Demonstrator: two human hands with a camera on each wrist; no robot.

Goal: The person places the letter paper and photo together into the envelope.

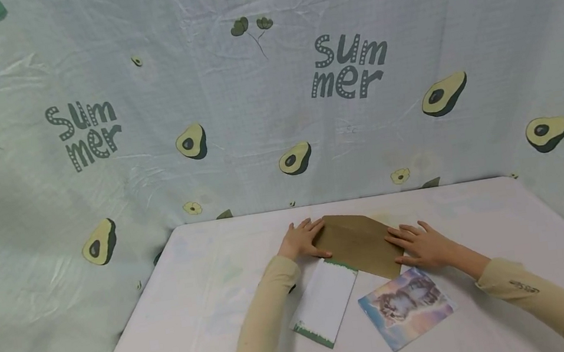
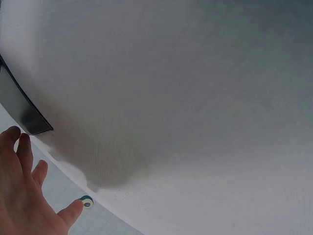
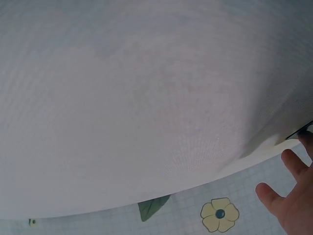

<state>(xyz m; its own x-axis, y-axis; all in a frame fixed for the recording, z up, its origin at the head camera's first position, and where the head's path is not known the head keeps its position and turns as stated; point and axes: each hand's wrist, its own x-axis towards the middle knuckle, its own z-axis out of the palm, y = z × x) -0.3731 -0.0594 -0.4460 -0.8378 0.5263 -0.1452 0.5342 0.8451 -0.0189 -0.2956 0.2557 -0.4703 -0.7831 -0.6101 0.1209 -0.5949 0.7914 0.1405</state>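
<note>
A brown paper envelope [image 1: 357, 243] lies at the far middle of the table, its pointed flap toward the back. My left hand [image 1: 302, 240] rests at the envelope's left end, fingers spread, thumb along its near left corner. At the right end my right hand [image 1: 424, 246] touches the envelope with extended fingers. Nearer me, below the left hand, lies a white card [image 1: 326, 301] with green grass-like borders. A card with a picture of kittens [image 1: 407, 307] lies below the right hand. In the left wrist view, the fingers [image 2: 24, 154] are beside a dark-edged corner.
The white-covered table [image 1: 211, 286] ends at a back edge close behind the envelope. A hanging cloth [image 1: 238, 86] printed with avocados and the word "summer" surrounds its back and sides.
</note>
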